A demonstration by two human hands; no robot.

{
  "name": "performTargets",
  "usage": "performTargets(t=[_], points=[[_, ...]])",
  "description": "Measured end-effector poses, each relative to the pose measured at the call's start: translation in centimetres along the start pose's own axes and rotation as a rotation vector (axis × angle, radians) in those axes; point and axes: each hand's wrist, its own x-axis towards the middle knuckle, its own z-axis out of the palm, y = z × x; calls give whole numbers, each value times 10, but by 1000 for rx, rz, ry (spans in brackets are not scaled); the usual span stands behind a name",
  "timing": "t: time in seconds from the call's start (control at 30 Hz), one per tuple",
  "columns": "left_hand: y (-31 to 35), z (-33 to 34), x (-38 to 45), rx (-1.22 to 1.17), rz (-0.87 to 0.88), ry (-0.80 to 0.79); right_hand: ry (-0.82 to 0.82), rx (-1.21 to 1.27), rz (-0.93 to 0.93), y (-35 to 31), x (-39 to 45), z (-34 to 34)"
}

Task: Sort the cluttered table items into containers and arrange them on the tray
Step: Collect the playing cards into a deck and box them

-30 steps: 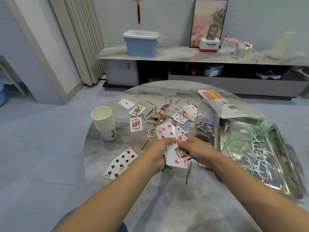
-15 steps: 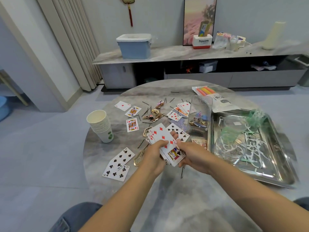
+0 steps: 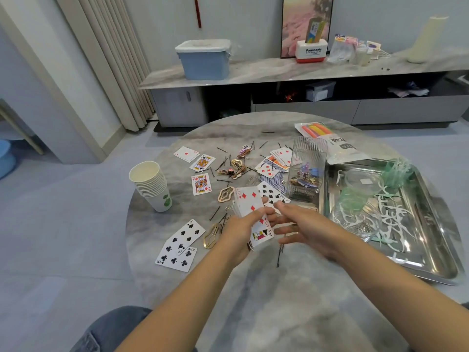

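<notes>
My left hand (image 3: 238, 231) grips a stack of playing cards (image 3: 250, 204) above the round marble table (image 3: 253, 288), a five of diamonds on top. Just right of the stack, my right hand (image 3: 302, 228) has its fingers spread and touches the cards' edge. Loose cards lie around: two black nines (image 3: 181, 243) at the front left, a king (image 3: 201, 184) and others further back. Hair clips (image 3: 237, 166) and bobby pins are scattered mid-table. A clear ribbed container (image 3: 307, 158) holds clips. The steel tray (image 3: 431, 265) at the right carries floss picks and a glass bowl (image 3: 355, 219).
A stack of paper cups (image 3: 151, 185) stands at the table's left edge. A white bag with coloured items (image 3: 335, 146) lies behind the tray. A gold clip (image 3: 212, 236) rests near my left wrist. A low cabinet with a blue box (image 3: 204, 59) runs along the far wall.
The fanned cards have been squared into one stack in my left hand. My right hand has let go and opened its fingers beside the stack. The camera shifted slightly.
</notes>
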Motion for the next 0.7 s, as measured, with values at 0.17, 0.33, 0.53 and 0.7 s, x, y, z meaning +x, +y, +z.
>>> performTargets(t=[0.17,0.33,0.53,0.7], points=[[-12,-12,6,366,-10,-95,92,-233,-246,16,6,-2],[-20,-20,16,594,42,-62,166,-285,-285,27,13,-6],[-28,-25,20,648,143,-9,308,-587,-367,38,21,-2],[-39,-28,20,578,94,-22,227,-645,-282,48,25,-2]])
